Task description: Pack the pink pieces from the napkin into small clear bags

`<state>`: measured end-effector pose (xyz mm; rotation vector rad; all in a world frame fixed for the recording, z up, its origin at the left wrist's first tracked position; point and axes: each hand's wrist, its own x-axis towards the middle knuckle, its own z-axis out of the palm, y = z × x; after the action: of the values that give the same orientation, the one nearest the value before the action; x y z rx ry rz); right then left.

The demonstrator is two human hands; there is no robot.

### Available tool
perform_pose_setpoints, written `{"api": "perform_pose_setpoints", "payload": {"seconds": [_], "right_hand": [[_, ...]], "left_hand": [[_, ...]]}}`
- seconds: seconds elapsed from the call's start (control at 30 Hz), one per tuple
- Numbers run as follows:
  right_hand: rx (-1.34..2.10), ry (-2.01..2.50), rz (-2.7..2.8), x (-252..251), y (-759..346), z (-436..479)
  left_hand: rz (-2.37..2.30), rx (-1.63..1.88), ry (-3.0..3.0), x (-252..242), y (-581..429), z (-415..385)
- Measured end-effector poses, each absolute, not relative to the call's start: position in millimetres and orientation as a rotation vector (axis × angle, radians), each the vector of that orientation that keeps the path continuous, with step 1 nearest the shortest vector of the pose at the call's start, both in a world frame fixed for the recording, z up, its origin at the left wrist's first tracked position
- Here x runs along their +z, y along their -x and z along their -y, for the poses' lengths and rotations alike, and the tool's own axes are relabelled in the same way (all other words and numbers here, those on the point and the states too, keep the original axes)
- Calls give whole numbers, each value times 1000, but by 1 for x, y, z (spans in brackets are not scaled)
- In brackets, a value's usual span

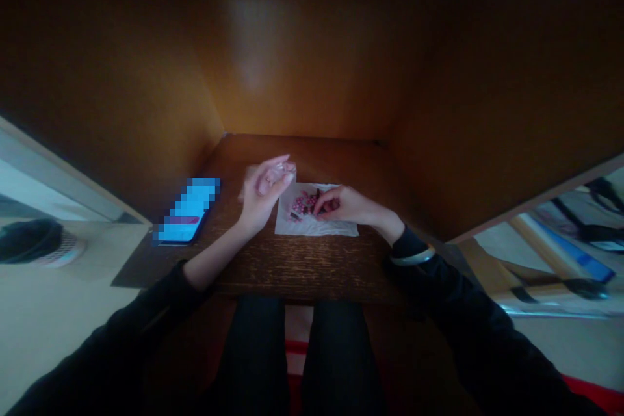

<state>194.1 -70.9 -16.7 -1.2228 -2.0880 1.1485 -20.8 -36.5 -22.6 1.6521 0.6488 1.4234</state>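
Observation:
My left hand [260, 198] is raised over the desk, its fingers curled round a clear, see-through plastic piece [291, 170]; whether it is a small bag or a box I cannot make out. A white sheet like a paper napkin [336, 229] lies flat in front of me. On it is a small heap of pink and dark red beads [305, 203]. My right hand [338, 203] rests over the sheet's right half, its thumb and fingertips pinched together at the edge of the heap. Anything between those fingertips is too small to tell.
A lit phone [188, 214] lies left of my hands on the dark wooden desk [292, 273]. Brown wooden panels [312, 71] enclose the desk at the back and both sides. A bin with a dark liner [36, 240] stands on the floor at the left.

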Motion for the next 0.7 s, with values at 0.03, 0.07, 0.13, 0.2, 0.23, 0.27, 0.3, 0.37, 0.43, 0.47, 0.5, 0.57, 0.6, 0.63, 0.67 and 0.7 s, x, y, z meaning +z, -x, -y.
{"api": "perform_pose_setpoints", "payload": {"seconds": [0.03,0.07,0.13,0.2,0.23,0.27,0.3,0.37,0.43,0.47,0.5,0.57,0.6,0.63,0.67,0.7], "right_hand": [[1153,1223,2082,-17,-194,71],[1155,1220,2077,-18,-195,71],[1141,1214,2076,-19,-196,70],[1110,1209,2081,-21,-197,69],[1093,1204,2086,-22,-197,69],[1076,1201,2089,-24,-198,68],[1060,1205,2091,-24,-198,68],[1042,1231,2092,-25,-197,68],[1048,1263,2088,-24,-196,68],[1056,1273,2088,-23,-195,69],[1065,1278,2091,-22,-195,69],[1080,1281,2093,-20,-194,70],[1086,1282,2091,-19,-194,71],[1092,1284,2088,-18,-194,71],[1098,1285,2085,-17,-194,71],[1103,1286,2087,-17,-194,71]], "left_hand": [[-667,1408,-1615,-24,21,35],[-672,1390,-1586,-26,20,33],[-658,1349,-1556,-28,19,31],[-636,1310,-1558,-30,18,31],[-627,1297,-1566,-30,18,31],[-620,1286,-1576,-29,18,31],[-616,1279,-1584,-29,18,32],[-616,1279,-1587,-28,18,32],[-614,1282,-1575,-27,18,32],[-608,1285,-1568,-27,18,33],[-599,1287,-1562,-27,18,33],[-577,1285,-1558,-26,19,35],[-568,1283,-1559,-25,19,36],[-562,1281,-1562,-24,19,37],[-558,1280,-1564,-23,19,37],[-553,1280,-1566,-23,19,38]]}}
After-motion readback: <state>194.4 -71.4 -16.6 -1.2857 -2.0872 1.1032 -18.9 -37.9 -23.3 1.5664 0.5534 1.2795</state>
